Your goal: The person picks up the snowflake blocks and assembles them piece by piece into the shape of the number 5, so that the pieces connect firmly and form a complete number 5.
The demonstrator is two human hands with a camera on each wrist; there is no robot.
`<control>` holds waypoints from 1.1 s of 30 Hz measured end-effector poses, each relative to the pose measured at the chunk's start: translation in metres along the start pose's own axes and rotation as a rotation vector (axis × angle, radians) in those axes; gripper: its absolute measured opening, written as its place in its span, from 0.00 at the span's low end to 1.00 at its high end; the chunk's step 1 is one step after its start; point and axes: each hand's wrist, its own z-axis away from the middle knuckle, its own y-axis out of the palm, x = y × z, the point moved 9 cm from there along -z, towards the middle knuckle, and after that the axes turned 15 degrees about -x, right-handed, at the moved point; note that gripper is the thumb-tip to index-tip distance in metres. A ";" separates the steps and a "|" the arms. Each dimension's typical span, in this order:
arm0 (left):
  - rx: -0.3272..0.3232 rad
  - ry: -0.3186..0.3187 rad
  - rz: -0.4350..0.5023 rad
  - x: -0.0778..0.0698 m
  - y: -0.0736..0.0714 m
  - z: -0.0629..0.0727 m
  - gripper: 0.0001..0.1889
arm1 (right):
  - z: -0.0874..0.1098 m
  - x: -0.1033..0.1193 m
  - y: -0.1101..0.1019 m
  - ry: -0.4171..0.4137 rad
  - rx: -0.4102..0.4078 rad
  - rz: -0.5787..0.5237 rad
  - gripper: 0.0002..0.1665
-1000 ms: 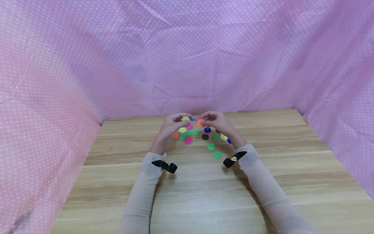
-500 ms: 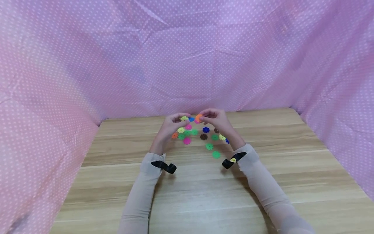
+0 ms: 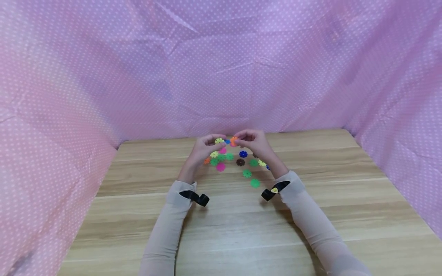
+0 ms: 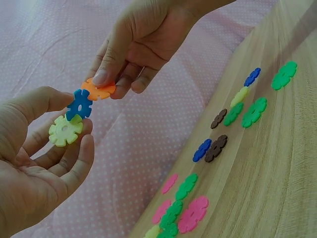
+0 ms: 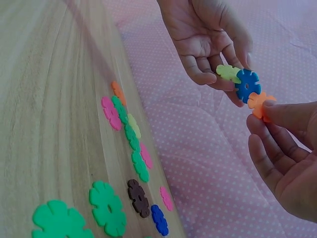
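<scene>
Near the table's far edge, both hands are raised close together. My left hand (image 3: pixel 203 148) holds a blue snowflake disc (image 4: pixel 79 105) and a pale yellow one (image 4: pixel 65 131), slotted together at an angle. The thumb is on the blue disc, with fingers curled behind the yellow one. Facing it, my right hand (image 3: pixel 256 143) pinches an orange snowflake disc (image 5: pixel 260 105) between thumb and fingers. The orange disc's rim overlaps the blue disc's edge in both wrist views.
More flower-shaped discs lie flat on the wooden table (image 3: pixel 221 237): several green (image 3: pixel 255 183), a brown one (image 3: pixel 240 162), a dark blue one (image 3: pixel 243 154) and a pink one (image 3: pixel 221 167). A pink dotted cloth (image 3: pixel 221 76) hangs behind and at both sides.
My right hand has shifted slightly leftward with the orange disc, bringing it nearer the blue one. The left hand keeps its hold, almost still. The loose discs stay put.
</scene>
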 end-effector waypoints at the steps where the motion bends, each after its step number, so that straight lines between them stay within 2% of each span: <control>1: 0.005 -0.002 0.009 0.001 0.000 -0.001 0.16 | 0.000 0.000 0.000 -0.001 -0.004 0.001 0.12; 10: 0.022 -0.053 0.096 0.006 0.000 -0.003 0.17 | -0.001 0.000 -0.001 0.002 -0.010 0.022 0.12; 20: -0.010 -0.049 0.121 0.002 -0.002 -0.003 0.16 | -0.001 0.000 0.002 0.004 -0.039 -0.095 0.12; 24: -0.030 -0.047 0.126 -0.001 -0.001 0.001 0.14 | 0.001 0.001 0.000 -0.010 -0.033 -0.114 0.12; 33: -0.059 -0.025 0.069 -0.004 0.002 0.010 0.14 | 0.006 0.003 -0.002 -0.025 -0.009 -0.119 0.10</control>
